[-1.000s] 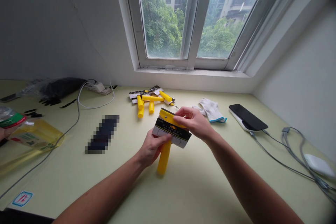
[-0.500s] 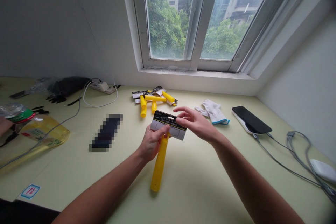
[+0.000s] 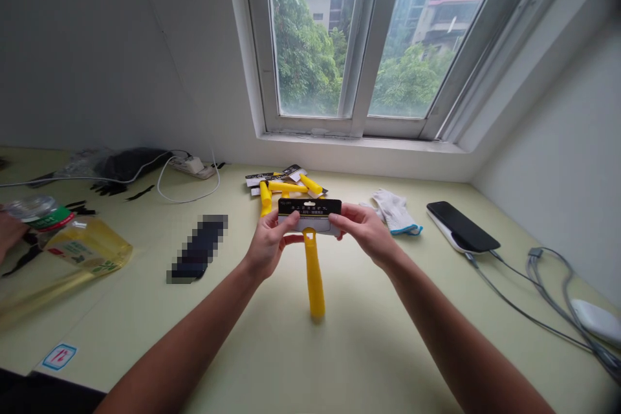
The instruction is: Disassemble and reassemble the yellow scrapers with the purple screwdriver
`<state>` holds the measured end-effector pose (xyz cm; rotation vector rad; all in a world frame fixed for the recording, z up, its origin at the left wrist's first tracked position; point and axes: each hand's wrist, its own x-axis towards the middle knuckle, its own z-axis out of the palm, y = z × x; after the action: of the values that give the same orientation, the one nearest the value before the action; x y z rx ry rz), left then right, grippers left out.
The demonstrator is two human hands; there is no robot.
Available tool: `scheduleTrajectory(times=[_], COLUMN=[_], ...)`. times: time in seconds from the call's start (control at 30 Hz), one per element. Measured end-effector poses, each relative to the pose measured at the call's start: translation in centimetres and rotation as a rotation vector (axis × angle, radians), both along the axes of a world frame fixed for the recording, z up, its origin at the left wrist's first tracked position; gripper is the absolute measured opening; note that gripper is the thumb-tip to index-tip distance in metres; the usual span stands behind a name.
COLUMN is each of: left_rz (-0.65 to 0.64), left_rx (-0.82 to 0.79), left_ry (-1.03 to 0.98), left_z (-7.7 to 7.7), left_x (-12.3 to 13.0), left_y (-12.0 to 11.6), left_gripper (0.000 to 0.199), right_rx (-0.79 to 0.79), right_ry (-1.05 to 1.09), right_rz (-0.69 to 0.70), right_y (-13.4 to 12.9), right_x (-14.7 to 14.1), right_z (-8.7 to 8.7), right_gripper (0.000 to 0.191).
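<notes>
The left hand (image 3: 266, 244) and right hand (image 3: 369, 233) each have their grip pinched on the printed card (image 3: 311, 207), at its nine and three o'clock ends, its yellow handle (image 3: 314, 275) pointing to six. Even thumb pressure, backed by fingers behind, should keep the card flat, and lighter pinching would likely avoid creasing it.

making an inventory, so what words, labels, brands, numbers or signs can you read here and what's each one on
"12", in red, probably, on the blue-edged sticker on the table
Black-and-white card above the yellow handle: small print, too blurred to quote
Bottle of yellow liquid: label print too blurred to read
Piled cards: print too small to read
</notes>
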<state>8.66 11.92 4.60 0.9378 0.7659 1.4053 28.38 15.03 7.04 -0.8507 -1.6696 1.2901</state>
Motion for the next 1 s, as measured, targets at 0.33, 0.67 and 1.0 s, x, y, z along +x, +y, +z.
scheduleTrajectory(times=[0.33,0.67,1.0], left_rz=[-0.046,-0.002,0.123], left_rx=[-0.002,0.038,0.147], left_ry=[0.12,0.222,0.376], left_z=[1.0,0.9,0.2], left_x=[-0.6,-0.9,-0.5], left_y=[0.9,1.5,0.9], left_gripper=[0.033,0.037,0.042], right_rx=[-0.029,-0.218,-0.259], right_ry=[0.044,0.046,0.186], right_rz=[-0.041,0.148,0.039], right_y=[0.6,0.4,-0.3], right_x=[-0.2,-0.1,-1.4], right_z=[-1.5,-2.1,-3.4], right_gripper=[0.025,0.03,0.028])
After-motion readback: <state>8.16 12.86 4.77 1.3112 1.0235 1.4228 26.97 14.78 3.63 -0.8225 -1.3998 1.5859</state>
